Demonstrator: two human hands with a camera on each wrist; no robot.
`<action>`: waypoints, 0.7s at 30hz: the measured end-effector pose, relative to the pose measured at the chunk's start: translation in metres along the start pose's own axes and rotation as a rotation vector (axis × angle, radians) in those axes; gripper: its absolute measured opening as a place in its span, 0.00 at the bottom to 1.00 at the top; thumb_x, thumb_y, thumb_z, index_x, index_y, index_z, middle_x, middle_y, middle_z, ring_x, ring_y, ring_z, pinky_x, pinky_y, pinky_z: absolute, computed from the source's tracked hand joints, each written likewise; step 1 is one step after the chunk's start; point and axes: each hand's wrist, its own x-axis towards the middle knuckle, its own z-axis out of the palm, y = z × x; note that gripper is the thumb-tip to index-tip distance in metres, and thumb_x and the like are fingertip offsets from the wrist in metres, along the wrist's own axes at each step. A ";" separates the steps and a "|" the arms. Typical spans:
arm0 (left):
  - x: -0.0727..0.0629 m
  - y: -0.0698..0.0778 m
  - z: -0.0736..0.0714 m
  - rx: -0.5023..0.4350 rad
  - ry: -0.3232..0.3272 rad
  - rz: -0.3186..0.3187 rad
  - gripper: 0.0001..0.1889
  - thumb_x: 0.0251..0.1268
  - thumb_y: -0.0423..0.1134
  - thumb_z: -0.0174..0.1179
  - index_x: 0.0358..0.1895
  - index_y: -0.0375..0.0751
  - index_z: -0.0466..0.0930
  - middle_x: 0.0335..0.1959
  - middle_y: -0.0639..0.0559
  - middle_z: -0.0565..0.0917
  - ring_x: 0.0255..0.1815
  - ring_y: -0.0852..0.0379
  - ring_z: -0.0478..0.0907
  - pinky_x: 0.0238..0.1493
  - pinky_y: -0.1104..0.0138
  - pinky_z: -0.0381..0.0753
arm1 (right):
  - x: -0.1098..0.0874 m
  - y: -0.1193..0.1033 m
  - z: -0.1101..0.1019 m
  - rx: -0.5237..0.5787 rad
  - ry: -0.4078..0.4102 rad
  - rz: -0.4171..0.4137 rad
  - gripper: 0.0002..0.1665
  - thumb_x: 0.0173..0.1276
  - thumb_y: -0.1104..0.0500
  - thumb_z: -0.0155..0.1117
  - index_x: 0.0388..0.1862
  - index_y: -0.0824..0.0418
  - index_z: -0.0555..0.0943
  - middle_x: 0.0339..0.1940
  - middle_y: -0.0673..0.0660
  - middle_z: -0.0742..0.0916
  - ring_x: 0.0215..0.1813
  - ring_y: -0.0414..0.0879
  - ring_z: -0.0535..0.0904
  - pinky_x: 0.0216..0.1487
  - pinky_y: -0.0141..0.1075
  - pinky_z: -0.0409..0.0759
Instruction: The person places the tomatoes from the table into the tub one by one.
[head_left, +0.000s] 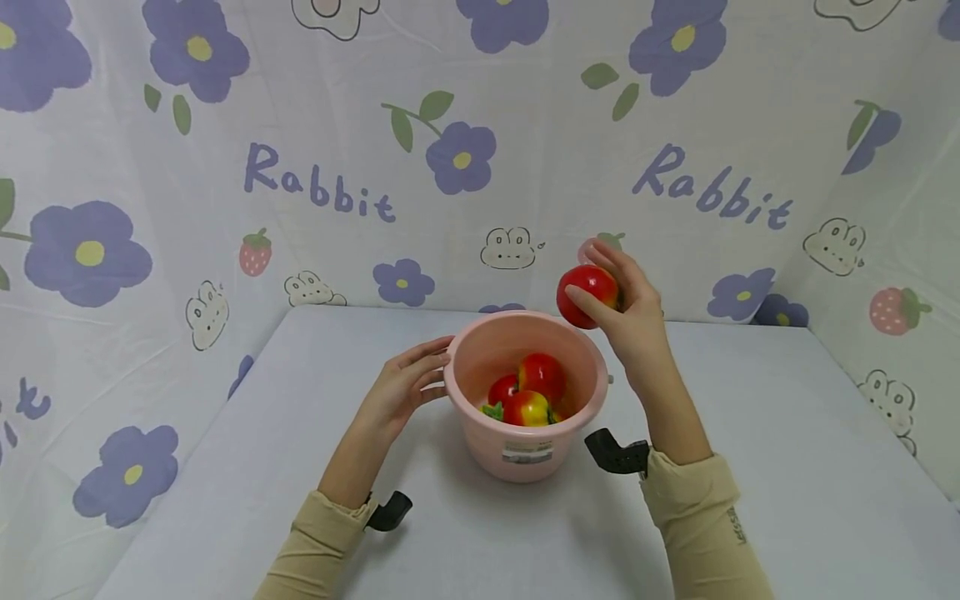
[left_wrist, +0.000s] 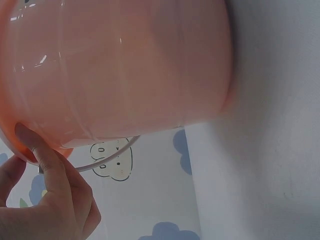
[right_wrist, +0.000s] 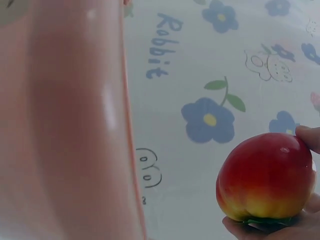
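Observation:
A pink bucket [head_left: 486, 446] stands upright on the white table, with several red and yellow fruits [head_left: 542, 379] inside. My left hand [head_left: 401, 387] is at the bucket's left side. In the left wrist view, its thumb and fingertips [left_wrist: 27, 135] pinch the rim. Above the bucket's far right edge, my right hand [head_left: 630, 312] holds a glossy red-and-yellow apple-like fruit [head_left: 577, 292] between thumb and fingers. The right wrist view shows this fruit [right_wrist: 267, 175] clear of the bucket wall [right_wrist: 75, 120], a bit of green at its underside.
The white table [head_left: 787, 467] reaches back to a cloth backdrop [head_left: 525, 150] printed with flowers, rabbits and lettering. A thin pale handle [left_wrist: 107, 159] hangs along the bucket's outside. Black camera mounts [head_left: 617, 454] stick out from both wrists.

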 end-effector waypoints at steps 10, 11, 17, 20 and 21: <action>-0.001 0.001 0.000 -0.002 -0.003 -0.001 0.22 0.70 0.40 0.57 0.66 0.43 0.73 0.65 0.45 0.76 0.59 0.46 0.78 0.50 0.66 0.84 | 0.004 -0.013 0.018 0.031 -0.049 -0.049 0.41 0.65 0.53 0.68 0.74 0.41 0.63 0.73 0.45 0.73 0.71 0.45 0.68 0.64 0.44 0.77; 0.000 0.001 0.000 -0.001 -0.004 0.000 0.22 0.70 0.40 0.57 0.66 0.43 0.73 0.65 0.45 0.76 0.58 0.46 0.78 0.50 0.66 0.84 | 0.005 -0.015 0.020 0.032 -0.054 -0.053 0.41 0.65 0.54 0.68 0.74 0.41 0.63 0.73 0.44 0.73 0.71 0.45 0.68 0.64 0.44 0.77; 0.000 0.000 -0.001 -0.001 0.000 -0.005 0.22 0.70 0.40 0.57 0.66 0.43 0.73 0.65 0.45 0.77 0.58 0.47 0.78 0.50 0.66 0.84 | 0.006 -0.021 0.032 0.043 -0.094 -0.068 0.41 0.64 0.55 0.68 0.74 0.42 0.64 0.73 0.44 0.73 0.72 0.44 0.68 0.64 0.44 0.78; 0.000 0.000 -0.001 -0.003 -0.003 -0.003 0.22 0.70 0.40 0.57 0.66 0.43 0.73 0.65 0.45 0.77 0.58 0.47 0.78 0.50 0.66 0.84 | 0.007 -0.023 0.037 0.047 -0.119 -0.074 0.40 0.65 0.56 0.68 0.74 0.43 0.64 0.73 0.44 0.73 0.71 0.45 0.68 0.63 0.45 0.78; 0.000 0.000 -0.001 -0.004 -0.005 0.000 0.23 0.70 0.40 0.57 0.66 0.43 0.73 0.65 0.45 0.77 0.58 0.47 0.78 0.50 0.66 0.83 | 0.007 -0.024 0.039 0.049 -0.127 -0.077 0.40 0.65 0.56 0.68 0.74 0.44 0.64 0.73 0.45 0.73 0.71 0.45 0.68 0.63 0.45 0.78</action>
